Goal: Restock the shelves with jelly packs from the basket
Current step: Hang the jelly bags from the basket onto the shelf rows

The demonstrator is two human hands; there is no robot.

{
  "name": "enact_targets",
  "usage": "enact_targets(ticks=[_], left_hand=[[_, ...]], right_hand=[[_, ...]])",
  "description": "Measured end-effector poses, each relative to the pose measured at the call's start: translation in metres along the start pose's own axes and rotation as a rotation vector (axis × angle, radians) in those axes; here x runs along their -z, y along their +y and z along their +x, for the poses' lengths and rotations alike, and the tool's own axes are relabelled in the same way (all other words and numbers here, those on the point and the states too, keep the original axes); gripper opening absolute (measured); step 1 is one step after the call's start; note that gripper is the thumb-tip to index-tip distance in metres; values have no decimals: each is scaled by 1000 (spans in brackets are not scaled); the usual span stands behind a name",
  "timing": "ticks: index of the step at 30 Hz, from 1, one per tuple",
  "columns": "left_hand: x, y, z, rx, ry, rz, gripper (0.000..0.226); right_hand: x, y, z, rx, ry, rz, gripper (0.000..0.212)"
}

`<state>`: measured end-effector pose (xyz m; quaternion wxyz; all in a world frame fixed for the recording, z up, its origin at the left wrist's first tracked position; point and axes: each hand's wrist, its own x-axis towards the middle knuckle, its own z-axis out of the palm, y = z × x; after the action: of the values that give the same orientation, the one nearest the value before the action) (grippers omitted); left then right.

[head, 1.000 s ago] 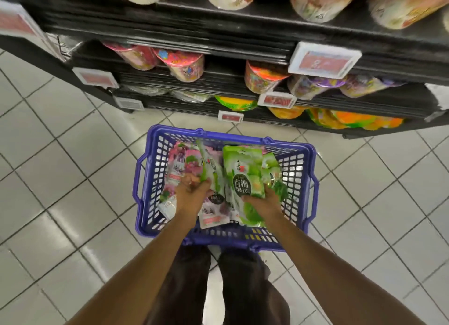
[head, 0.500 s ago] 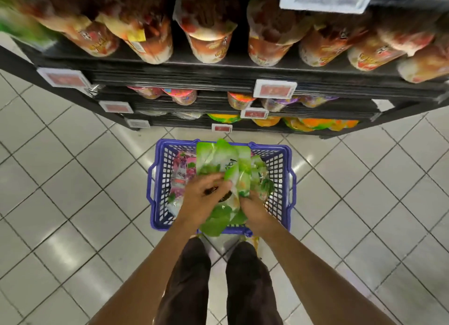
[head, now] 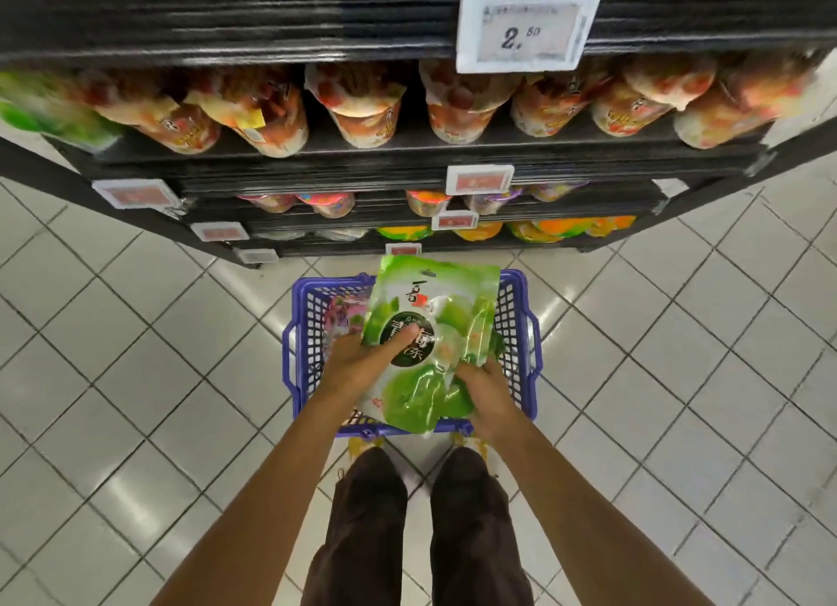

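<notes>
At six o'clock in my view I am seeing two legs in dark trousers (head: 362,537) standing on the pale tiled floor (head: 136,379), with both bare forearms reaching forward over them.

Just beyond, the left hand (head: 358,361) is gripping the green jelly pack (head: 430,333) by its nine o'clock edge. The thumb is lying flat across the dark round label, and the fingers are hiding beneath the pack. The right hand (head: 487,395) is curling its fingers round the pack's five o'clock corner and crumpling the film there. I cannot tell whether a second green pack is sitting behind the first.

The pack is hanging face up above the blue basket (head: 290,370), which is resting on the floor directly ahead of the feet. Inside it, at ten o'clock from the left hand, a pink pack (head: 337,318) is showing against the mesh wall.

Further out, toward twelve o'clock, the black shelves (head: 317,170) are rising in tiers. The low tiers are carrying bright cups (head: 335,202), and the tier above is carrying a row of orange-red packs (head: 367,111). A white price label (head: 525,30) reading 2.50 is sitting at one o'clock.
</notes>
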<state>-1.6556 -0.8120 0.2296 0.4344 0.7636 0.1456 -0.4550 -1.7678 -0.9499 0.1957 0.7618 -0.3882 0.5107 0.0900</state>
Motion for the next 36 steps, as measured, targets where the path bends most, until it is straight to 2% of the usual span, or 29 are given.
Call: enact_targets(ticks=[2, 4, 7, 9, 12, 15, 21, 25, 27, 33, 36], left_hand=[[6, 13, -13, -23, 31, -60, 51], [13, 29, -29, -49, 85, -88, 37], [30, 54, -50, -107, 159, -103, 34], [43, 75, -67, -142, 155, -129, 36], [62, 108, -101, -224, 62, -120, 42], [81, 140, -138, -337, -33, -103, 24], [120, 201, -213, -577, -77, -128, 40], [141, 242, -259, -731, -80, -76, 32], [151, 262, -280, -810, -110, -82, 35], [168, 323, -342, -1027, -203, -134, 42], [171, 348, -373, -1139, -263, -116, 44]], right_hand=[[0, -13, -18, 15, -2, 20, 27], [0, -31, -37, 37, -3, 28, 31], [-1, -64, -68, 89, -14, 45, 47], [-3, -88, -91, 131, -47, 70, 49], [-12, -121, -127, 197, -42, 77, 44], [-23, -152, -166, 280, -30, 56, 45], [-35, -203, -243, 487, -16, 36, 39], [-40, -242, -291, 629, -33, 41, 44], [-44, -263, -314, 695, -54, 65, 39], [-54, -325, -380, 979, -17, 89, 48], [-56, -352, -411, 1094, 6, 101, 43]])
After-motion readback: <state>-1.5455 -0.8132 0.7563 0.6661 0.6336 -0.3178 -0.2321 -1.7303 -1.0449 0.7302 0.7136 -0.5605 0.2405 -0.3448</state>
